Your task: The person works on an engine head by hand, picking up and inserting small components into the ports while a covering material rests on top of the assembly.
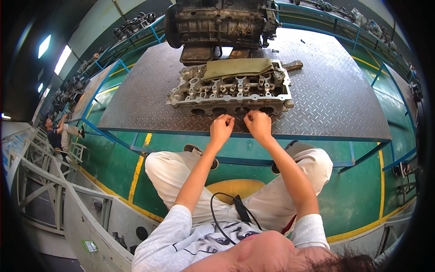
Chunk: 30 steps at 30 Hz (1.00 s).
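Note:
A cylinder head of grey metal lies on the checker-plate table, its row of round ports facing me. My left hand is at the table's front edge, just before those ports, with its fingers drawn together in a pinch. Close beside it my right hand is also pinched, its fingertips up by one of the right-hand ports. Anything between the fingers of either hand is too small or hidden to make out. A folded olive cloth rests on top of the cylinder head.
Behind stands a dark, greasy engine block. A short metal part sticks out by the cylinder head's right end. The steel tabletop has blue framing. Another person sits far left. Metal frames stand at lower left.

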Tool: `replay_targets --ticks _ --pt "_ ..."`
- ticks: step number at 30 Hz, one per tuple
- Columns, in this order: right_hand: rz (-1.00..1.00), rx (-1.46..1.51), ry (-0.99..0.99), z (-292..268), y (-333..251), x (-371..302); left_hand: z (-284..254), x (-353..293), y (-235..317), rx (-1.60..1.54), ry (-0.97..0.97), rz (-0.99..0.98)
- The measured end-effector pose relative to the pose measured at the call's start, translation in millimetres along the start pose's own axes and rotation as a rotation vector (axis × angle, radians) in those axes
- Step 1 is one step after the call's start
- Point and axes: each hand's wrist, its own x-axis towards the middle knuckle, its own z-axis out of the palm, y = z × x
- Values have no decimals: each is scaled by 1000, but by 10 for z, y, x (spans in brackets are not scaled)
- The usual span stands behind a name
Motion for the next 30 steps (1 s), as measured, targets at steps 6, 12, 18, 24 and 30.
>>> replay_targets --ticks 6,12,18,24,30 --pt "-111 -15 -57 51 7 -68 68 -93 49 91 -56 40" --pt "-140 36 -63 74 -35 -149 61 -165 105 36 -43 66" --pt "-135 30 -69 33 -4 -162 63 -135 170 -110 25 48" --pt "-113 19 -82 -5 0 -155 20 13 192 -148 80 57" --pt "-7 20 -80 -100 97 -71 -8 83 145 -148 97 16"
